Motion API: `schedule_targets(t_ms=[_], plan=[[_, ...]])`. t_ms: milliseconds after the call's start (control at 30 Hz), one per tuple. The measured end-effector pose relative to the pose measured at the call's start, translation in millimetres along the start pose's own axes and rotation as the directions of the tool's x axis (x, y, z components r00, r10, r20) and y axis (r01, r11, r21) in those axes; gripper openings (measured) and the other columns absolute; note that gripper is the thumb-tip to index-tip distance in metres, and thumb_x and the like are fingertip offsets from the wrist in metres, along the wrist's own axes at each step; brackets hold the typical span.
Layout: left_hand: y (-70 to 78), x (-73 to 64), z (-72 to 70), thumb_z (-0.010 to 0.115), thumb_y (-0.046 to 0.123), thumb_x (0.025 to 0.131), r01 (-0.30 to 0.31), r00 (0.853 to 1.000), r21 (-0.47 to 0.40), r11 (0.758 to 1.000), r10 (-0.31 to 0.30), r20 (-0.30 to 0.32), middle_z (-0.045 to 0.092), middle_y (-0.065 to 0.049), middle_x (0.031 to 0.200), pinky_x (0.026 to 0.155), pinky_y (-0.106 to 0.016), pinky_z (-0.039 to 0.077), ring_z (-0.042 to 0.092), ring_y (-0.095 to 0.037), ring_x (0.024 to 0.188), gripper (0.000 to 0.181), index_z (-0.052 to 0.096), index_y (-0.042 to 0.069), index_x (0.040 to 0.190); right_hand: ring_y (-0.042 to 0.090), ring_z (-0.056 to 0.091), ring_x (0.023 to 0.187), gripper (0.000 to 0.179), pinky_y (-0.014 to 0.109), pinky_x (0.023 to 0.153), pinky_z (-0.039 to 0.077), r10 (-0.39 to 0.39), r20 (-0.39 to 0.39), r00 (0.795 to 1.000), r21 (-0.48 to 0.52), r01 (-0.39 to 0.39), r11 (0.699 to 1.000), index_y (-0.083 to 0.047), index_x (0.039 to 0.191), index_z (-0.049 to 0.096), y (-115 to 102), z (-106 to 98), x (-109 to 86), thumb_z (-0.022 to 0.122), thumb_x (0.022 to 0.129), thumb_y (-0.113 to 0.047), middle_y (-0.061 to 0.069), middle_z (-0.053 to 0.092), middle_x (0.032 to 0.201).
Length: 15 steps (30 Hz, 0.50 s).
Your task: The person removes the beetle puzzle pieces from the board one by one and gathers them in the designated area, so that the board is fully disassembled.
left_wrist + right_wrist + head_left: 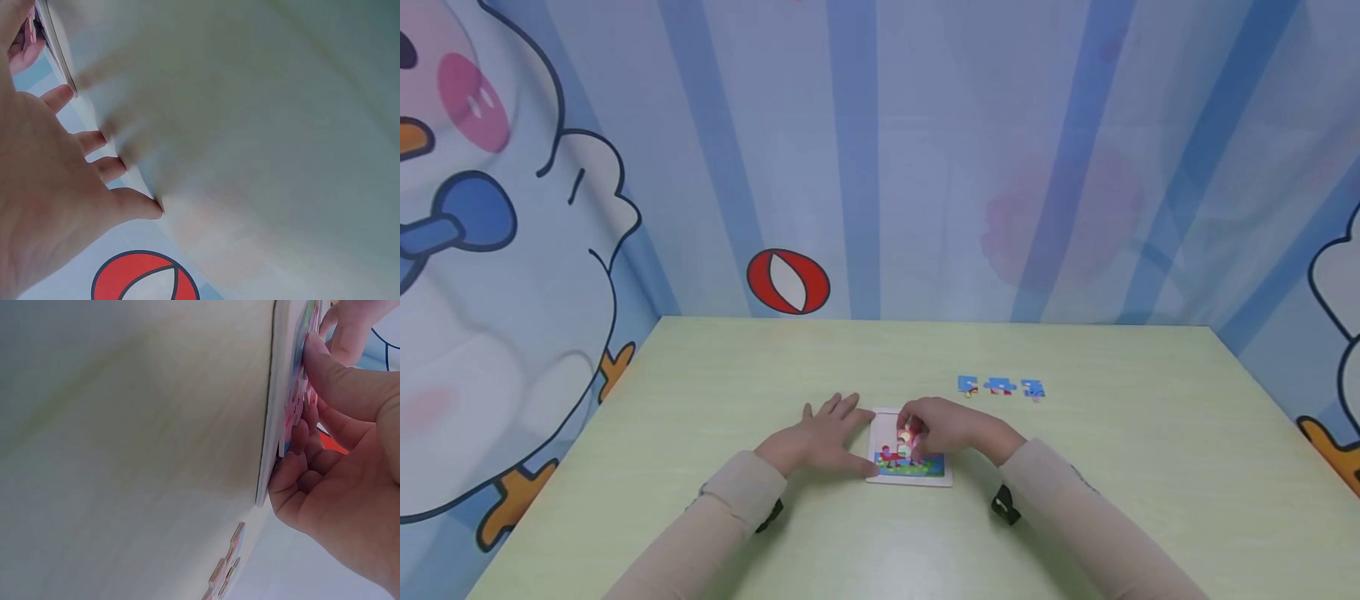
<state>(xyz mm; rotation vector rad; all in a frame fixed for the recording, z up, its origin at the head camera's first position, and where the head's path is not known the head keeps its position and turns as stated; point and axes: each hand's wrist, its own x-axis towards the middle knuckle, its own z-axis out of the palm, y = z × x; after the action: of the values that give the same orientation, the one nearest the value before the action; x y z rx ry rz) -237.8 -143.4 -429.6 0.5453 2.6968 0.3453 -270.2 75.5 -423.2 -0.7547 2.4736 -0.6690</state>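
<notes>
A small jigsaw board (pixel 883 423) with a pale rim lies on the table. Its lower part shows a colourful picture of filled-in pieces, while the upper left is bare. My right hand (pixel 946 423) pinches a pink and white puzzle piece (pixel 905 436) between thumb and fingers over the board; the fingers partly cover it. In the right wrist view the thumb (pixel 340 384) presses close to the board's surface. My left hand (pixel 822 442) lies spread at the board's left edge, thumb at the lower corner, other fingertips resting on the table in the left wrist view.
Three loose blue puzzle pieces (pixel 1000 386) lie in a row on the table (pixel 760 358), beyond the board to the right. A striped blue curtain (pixel 925 167) with printed cartoon figures stands behind the table and at its sides.
</notes>
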Motion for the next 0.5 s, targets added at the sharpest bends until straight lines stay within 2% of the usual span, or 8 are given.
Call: schedule_targets(t_ms=[133, 333, 500], plan=[[-0.2, 0.1, 0.0, 0.064, 0.059, 0.082, -0.002, 1.0, 0.001, 1.0, 0.002, 0.0, 0.014, -0.011, 0.161, 0.11, -0.069, 0.008, 0.006, -0.037, 0.148, 0.083, 0.035, 0.02, 0.149, 0.017, 0.051, 0.085, 0.027, 0.032, 0.079, 0.047, -0.003, -0.012, 1.0, -0.014, 0.003, 1.0, -0.013, 0.104, 0.062, -0.6, -0.5, -0.6, 0.074, 0.082, -0.003, -0.001, 0.056, 0.089], [0.4, -0.1, -0.2, 0.064, 0.06, 0.081, 0.004, 1.0, 0.002, 1.0, -0.004, 0.002, 0.015, -0.011, 0.161, 0.11, -0.069, 0.008, 0.006, -0.037, 0.148, 0.083, 0.035, 0.02, 0.149, 0.017, 0.052, 0.083, 0.024, 0.031, 0.075, 0.049, -0.027, -0.031, 0.999, 0.019, 0.028, 0.999, -0.017, 0.094, 0.06, 0.9, -2.3, -2.1, 0.075, 0.081, -0.003, -0.001, 0.057, 0.086], [0.8, -0.8, -0.2, 0.064, 0.061, 0.081, 0.009, 1.0, 0.006, 1.0, -0.009, 0.003, 0.015, -0.011, 0.161, 0.111, -0.068, 0.008, 0.006, -0.037, 0.148, 0.084, 0.035, 0.021, 0.149, 0.016, 0.054, 0.08, 0.016, 0.029, 0.073, 0.048, -0.07, -0.034, 0.997, 0.062, 0.072, 0.995, -0.018, 0.093, 0.062, 5.8, -4.9, -4.6, 0.07, 0.086, -0.005, -0.003, 0.059, 0.085]])
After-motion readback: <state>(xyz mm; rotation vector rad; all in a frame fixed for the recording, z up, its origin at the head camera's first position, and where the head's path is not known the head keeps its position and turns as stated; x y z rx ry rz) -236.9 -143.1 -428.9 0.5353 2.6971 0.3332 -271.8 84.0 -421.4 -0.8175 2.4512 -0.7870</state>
